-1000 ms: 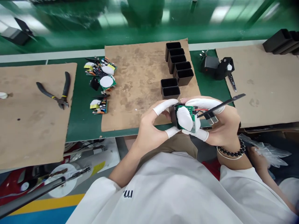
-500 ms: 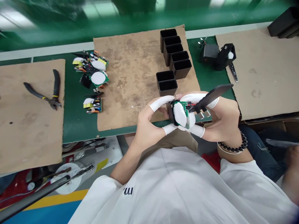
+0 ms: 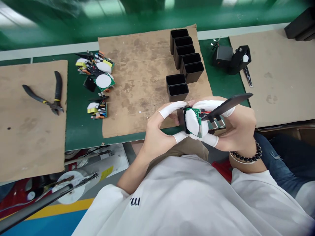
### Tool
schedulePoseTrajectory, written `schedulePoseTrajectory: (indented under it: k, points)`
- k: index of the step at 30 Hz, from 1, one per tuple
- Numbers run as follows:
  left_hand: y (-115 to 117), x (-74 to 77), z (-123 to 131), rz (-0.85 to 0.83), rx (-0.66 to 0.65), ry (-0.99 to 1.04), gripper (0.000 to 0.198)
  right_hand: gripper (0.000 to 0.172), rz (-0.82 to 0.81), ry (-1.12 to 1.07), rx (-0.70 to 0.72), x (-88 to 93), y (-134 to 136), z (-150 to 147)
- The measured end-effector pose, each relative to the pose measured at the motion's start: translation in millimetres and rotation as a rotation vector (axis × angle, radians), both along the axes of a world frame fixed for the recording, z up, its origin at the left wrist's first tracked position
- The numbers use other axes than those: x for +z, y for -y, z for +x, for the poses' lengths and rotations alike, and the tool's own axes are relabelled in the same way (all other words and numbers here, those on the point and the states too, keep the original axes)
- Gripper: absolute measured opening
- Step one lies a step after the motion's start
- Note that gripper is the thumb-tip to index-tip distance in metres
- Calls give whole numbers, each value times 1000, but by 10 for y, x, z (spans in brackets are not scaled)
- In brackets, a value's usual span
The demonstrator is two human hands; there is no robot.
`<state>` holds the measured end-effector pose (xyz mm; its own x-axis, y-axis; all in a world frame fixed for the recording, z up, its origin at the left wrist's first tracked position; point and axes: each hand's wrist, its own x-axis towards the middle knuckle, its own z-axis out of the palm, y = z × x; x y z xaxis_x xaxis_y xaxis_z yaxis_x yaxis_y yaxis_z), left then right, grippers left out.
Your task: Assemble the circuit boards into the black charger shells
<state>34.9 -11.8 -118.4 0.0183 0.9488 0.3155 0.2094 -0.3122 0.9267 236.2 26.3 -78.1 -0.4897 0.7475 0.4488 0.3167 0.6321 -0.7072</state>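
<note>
My left hand (image 3: 159, 131), with white finger cots on thumb and finger, grips a black plastic case (image 3: 181, 120) from its two sides. At the mouth of that case, my right hand (image 3: 231, 127) pinches a green circuit board (image 3: 196, 113) bearing a white pad. Part of the board sits inside the case; how deep is hidden. A black end plate (image 3: 227, 106) with metal plug prongs (image 3: 218, 122) hangs from the board by wires, in front of my right hand. Just beyond my fingers, two open black cases (image 3: 178, 91) stand on the cardboard.
Several more empty cases (image 3: 194, 72) stand in a row behind. Several circuit boards (image 3: 103, 80) lie at the left, with cutting pliers (image 3: 55, 105) farther over. Filled black cases (image 3: 222, 55) and tweezers (image 3: 248, 77) are at the right. A seated person's jeans (image 3: 278, 160) show at lower right.
The end plate and its prongs have swung slightly right and down. Both hands keep their hold on the case and board. At the right edge, the other person's arm has shifted.
</note>
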Motion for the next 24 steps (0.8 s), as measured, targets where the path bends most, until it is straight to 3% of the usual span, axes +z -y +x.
schedulePoseTrajectory:
  k: [7,15,19,24]
  points:
    - [-11,-80,-16,27,-12,33,61,30,36,10,57,18,-71,-24]
    - [-82,-315,-77,-145,-17,67,65,41,-202,145,123,-76,-191,-123]
    - [-79,-315,-136,-107,-44,115,68,48,-204,75,175,-42,-166,-115]
    - [-54,-252,-163,-104,-19,77,60,47,-119,-24,119,-33,-68,-70]
